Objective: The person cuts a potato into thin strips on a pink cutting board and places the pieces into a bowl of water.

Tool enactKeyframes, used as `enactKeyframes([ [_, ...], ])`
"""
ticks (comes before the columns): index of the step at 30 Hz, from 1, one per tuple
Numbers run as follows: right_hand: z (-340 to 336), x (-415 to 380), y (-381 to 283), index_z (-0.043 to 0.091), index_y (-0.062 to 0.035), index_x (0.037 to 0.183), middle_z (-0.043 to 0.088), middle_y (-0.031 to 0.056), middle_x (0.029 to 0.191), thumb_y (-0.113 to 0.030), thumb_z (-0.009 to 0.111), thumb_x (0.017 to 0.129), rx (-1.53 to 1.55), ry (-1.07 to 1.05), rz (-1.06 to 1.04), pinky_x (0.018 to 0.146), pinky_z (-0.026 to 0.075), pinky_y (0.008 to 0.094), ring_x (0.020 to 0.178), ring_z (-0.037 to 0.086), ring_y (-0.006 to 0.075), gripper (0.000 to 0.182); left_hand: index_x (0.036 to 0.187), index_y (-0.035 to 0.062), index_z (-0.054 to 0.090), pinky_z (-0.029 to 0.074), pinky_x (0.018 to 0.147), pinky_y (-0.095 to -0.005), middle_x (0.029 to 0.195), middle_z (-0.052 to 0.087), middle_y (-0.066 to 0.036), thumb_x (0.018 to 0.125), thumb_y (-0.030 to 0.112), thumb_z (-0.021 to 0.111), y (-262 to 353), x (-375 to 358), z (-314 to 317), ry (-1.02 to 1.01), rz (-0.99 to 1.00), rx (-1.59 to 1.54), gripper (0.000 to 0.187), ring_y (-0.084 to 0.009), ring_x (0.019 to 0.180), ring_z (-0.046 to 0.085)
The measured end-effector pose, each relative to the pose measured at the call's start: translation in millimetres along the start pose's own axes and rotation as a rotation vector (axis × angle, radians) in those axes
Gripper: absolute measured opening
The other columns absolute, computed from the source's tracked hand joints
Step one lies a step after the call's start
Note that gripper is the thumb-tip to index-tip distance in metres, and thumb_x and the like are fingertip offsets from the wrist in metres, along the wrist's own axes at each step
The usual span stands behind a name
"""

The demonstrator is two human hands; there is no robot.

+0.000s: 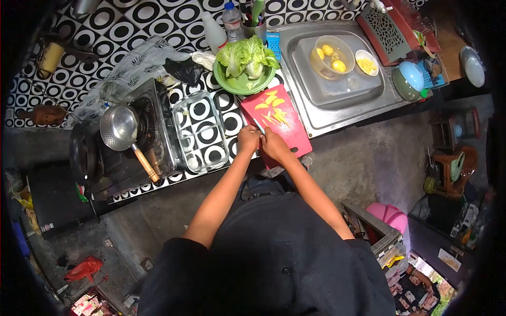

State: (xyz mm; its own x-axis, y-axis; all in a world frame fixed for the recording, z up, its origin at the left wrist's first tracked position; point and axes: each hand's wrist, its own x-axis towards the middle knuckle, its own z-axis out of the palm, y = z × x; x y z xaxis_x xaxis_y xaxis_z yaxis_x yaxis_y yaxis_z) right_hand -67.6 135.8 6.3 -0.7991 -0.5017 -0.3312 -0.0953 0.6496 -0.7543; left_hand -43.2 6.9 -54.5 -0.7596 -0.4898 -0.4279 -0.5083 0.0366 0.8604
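We have both hands close together over the near left part of the red cutting board, which lies on the counter between the glass dish and the metal sink. Our right hand has its fingers clamped on the knife, whose blade slants up and to the left over the board's edge. Our left hand is just beside it with its fingers bent, and we cannot tell whether they close on anything. Past our hands, yellow pieces lie on the board, some wide and some cut into thin strips. Beyond the board we see leafy greens in a green basin, with a blue grater to its right. Behind stand a white bottle, whose red print is too small for us to read, and a clear bottle with a blue cap. Over the sink area, a clear bowl holds round yellow things, and a small white bowl beside it holds more cut yellow bits. To our left, a saucepan with a wooden handle sits on the stove.
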Motion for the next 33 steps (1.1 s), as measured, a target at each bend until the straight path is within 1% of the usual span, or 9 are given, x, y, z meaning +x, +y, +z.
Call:
enactKeyframes([
  [7,-20,8,-2,0.051,0.0051,0.106,0.064,0.0358,0.091,-0.018,0.054,0.097,-0.062,-0.004,-0.051,0.079,0.048,0.0553,0.092,0.063,0.0517,0.025,0.087,-0.0056,0.065,0.061,0.063,-0.0288,0.084,0.070,-0.012,0.087,-0.003,0.066,12,-7,-1,-0.060,-0.101,-0.228,0.003,-0.0184,0.072,0.070],
  [10,-32,-1,-7,0.053,0.0051,0.105,0.064,0.0349,0.093,-0.015,0.054,0.096,-0.039,0.035,-0.058,0.080,0.049,0.0533,0.093,0.063,0.0505,0.022,0.091,-0.0060,0.065,0.063,0.065,-0.0300,0.086,0.070,-0.012,0.089,-0.003,0.066,14,-5,-1,-0.069,-0.132,-0.226,0.004,-0.0199,0.074,0.070],
  [17,-44,-47,-1,0.058,0.0041,0.103,0.066,0.0301,0.091,-0.011,0.056,0.095,0.021,0.035,-0.128,0.079,0.049,0.0485,0.091,0.065,0.0472,0.017,0.088,-0.0057,0.067,0.061,0.057,-0.0302,0.081,0.070,-0.014,0.085,-0.004,0.066,0,3,2,-0.061,-0.060,-0.235,0.003,-0.0199,0.065,0.069],
  [20,-38,-68,7,0.060,0.0028,0.107,0.066,0.0279,0.091,-0.013,0.056,0.096,0.093,0.037,-0.040,0.078,0.050,0.0458,0.091,0.065,0.0454,0.019,0.087,-0.0055,0.066,0.060,0.054,-0.0308,0.081,0.071,-0.015,0.085,-0.003,0.065,9,-4,-1,-0.055,-0.054,-0.241,0.003,-0.0205,0.062,0.069],
  [23,-34,-86,14,0.057,0.0031,0.109,0.065,0.0313,0.093,-0.016,0.055,0.097,0.081,0.021,-0.008,0.080,0.048,0.0525,0.094,0.063,0.0489,0.023,0.089,-0.0059,0.066,0.060,0.054,-0.0307,0.080,0.071,-0.015,0.086,-0.003,0.064,11,-5,-1,-0.057,-0.049,-0.221,0.005,-0.0204,0.062,0.069],
  [26,-30,-101,16,0.061,0.0015,0.111,0.067,0.0263,0.094,-0.015,0.056,0.098,0.036,0.044,0.007,0.080,0.050,0.0443,0.092,0.066,0.0428,0.022,0.091,-0.0065,0.066,0.060,0.055,-0.0303,0.080,0.071,-0.015,0.085,-0.002,0.065,7,-3,-1,-0.066,-0.021,-0.209,0.007,-0.0201,0.061,0.069],
  [29,-31,-111,12,0.061,0.0009,0.113,0.068,0.0256,0.095,-0.016,0.056,0.098,0.058,0.051,0.020,0.080,0.050,0.0447,0.093,0.066,0.0421,0.023,0.093,-0.0071,0.066,0.060,0.055,-0.0307,0.081,0.071,-0.016,0.085,-0.001,0.066,7,-4,-2,-0.058,-0.030,-0.180,0.010,-0.0200,0.062,0.070],
  [32,-27,-118,13,0.057,0.0031,0.108,0.064,0.0310,0.089,-0.017,0.054,0.099,0.117,0.110,-0.010,0.077,0.047,0.0531,0.091,0.062,0.0498,0.022,0.094,-0.0063,0.064,0.061,0.064,-0.0297,0.085,0.069,-0.013,0.090,-0.001,0.062,18,-12,-6,-0.093,-0.075,-0.162,0.007,-0.0191,0.072,0.069],
  [33,-27,-120,12,0.057,0.0031,0.108,0.064,0.0309,0.089,-0.017,0.055,0.099,0.130,0.118,-0.014,0.077,0.047,0.0530,0.091,0.062,0.0498,0.022,0.095,-0.0062,0.064,0.061,0.065,-0.0297,0.085,0.069,-0.013,0.091,-0.001,0.062,20,-13,-7,-0.100,-0.070,-0.158,0.007,-0.0189,0.072,0.069],
])
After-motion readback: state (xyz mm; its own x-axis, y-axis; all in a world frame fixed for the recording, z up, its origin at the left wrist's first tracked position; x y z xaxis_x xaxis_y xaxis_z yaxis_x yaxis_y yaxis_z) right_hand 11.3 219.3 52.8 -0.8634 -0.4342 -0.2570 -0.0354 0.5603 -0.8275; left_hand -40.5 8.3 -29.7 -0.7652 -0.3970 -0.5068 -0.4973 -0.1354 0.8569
